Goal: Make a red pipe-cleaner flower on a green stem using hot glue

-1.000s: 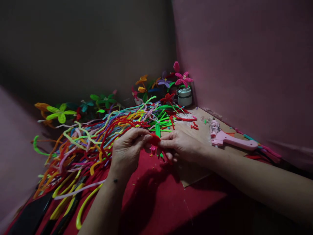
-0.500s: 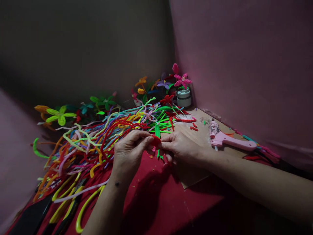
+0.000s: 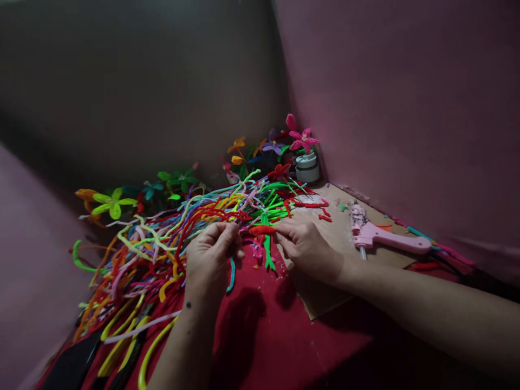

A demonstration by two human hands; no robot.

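1. Nearest, yellow-handled tools (image 3: 108, 364) lie on the red cloth (image 3: 276, 346) beside the left forearm, presumably for easy reach.
2. The right hand (image 3: 311, 252) pinches one end of a red pipe-cleaner piece (image 3: 262, 230), thumb against finger; this end-hold seems meant to leave its length exposed.
3. The left hand (image 3: 209, 252) has its thumb and finger drawn together at the piece's other end (whether they grip it, I cannot tell). So the piece sits raised between the hands.
4. Just beyond is a folded green pipe-cleaner piece (image 3: 267, 252).
5. Rightward, a pink glue gun (image 3: 390, 238) rests on a brown board (image 3: 325, 303), perhaps to spare the cloth.
6. Farther back, loose pipe cleaners (image 3: 199, 214) are heaped before a pink flower (image 3: 304, 141), which stands by the wall.
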